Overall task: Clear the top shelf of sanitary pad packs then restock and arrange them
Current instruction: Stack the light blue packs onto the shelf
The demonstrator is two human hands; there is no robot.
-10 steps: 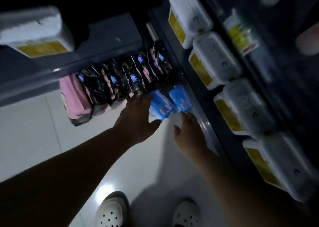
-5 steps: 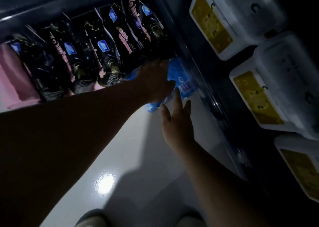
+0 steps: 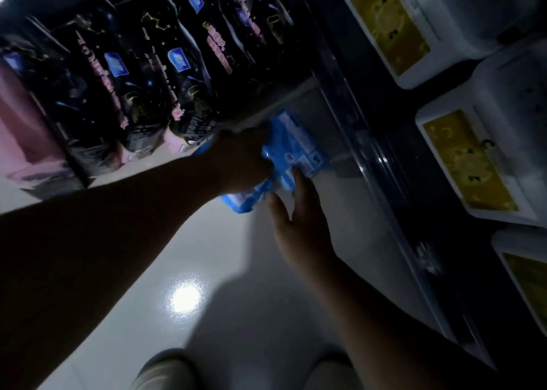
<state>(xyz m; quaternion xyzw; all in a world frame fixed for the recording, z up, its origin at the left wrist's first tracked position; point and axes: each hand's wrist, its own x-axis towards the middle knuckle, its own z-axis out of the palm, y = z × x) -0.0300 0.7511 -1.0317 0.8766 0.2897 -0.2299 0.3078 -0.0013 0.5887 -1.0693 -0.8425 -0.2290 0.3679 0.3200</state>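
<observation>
Item: blue packs (image 3: 296, 148), at least two, soft plastic wrap, held bunched together just past the right end of the black packs (image 3: 133, 78) on the shelf (image 3: 321, 108). Whether the bundle rested on the shelf or hung clear of its edge could not be told.

Left hand (image 3: 242, 158): lay over the near side of the blue packs and gripped them. Its fingers were mostly hidden by the back of the hand and by shadow, but they seemed curled round the bundle.

Right hand (image 3: 299, 220): below the bundle, held nothing. Fingers (image 3: 299, 179) were spread and fairly straight, with the thumb set apart. The forefinger tip touched the lower edge of the nearest blue pack.

Stock in place: black packs stood upright in a close row, with a pink pack (image 3: 17, 117) at the row's left end. White tubs (image 3: 473, 158) with yellow labels sat well apart on the right, above the pale floor (image 3: 183, 298).

Step in hand, as judged: the clearing stage, with the blue packs being taken off and the black row untouched.

Next move, as judged: the right hand needed to close under the bundle and share the load. The wrap looked slick, so a one-handed grip risked dropping a pack.
</observation>
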